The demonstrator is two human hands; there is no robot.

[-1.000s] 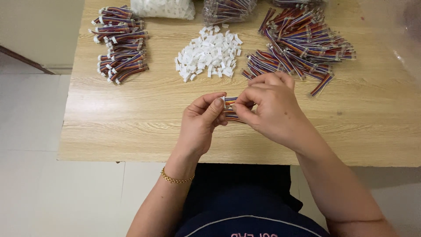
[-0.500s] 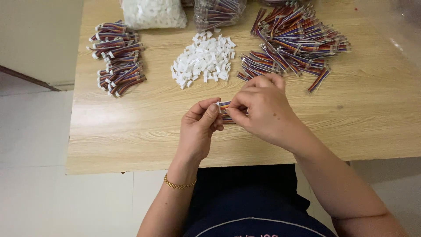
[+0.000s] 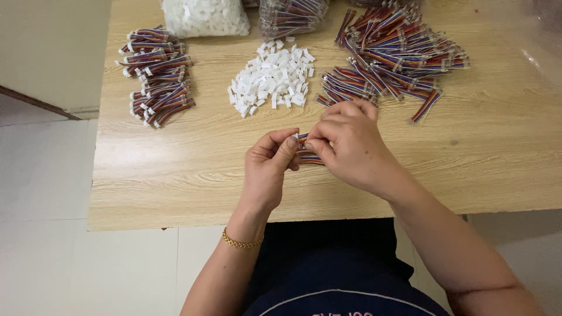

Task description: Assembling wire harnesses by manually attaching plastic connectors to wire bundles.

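Hands barely shifted since earlier: left hand [image 3: 268, 164] and right hand [image 3: 350, 146] pinch rainbow ribbon cable [image 3: 307, 154] near table's front edge [image 3: 175, 216]; best keep wires aligned.

multicoloured wire bundle [image 3: 307, 153], pinched between fingertips

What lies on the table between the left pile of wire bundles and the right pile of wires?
In the head view, a heap of white connectors lies between the left pile and the right pile.
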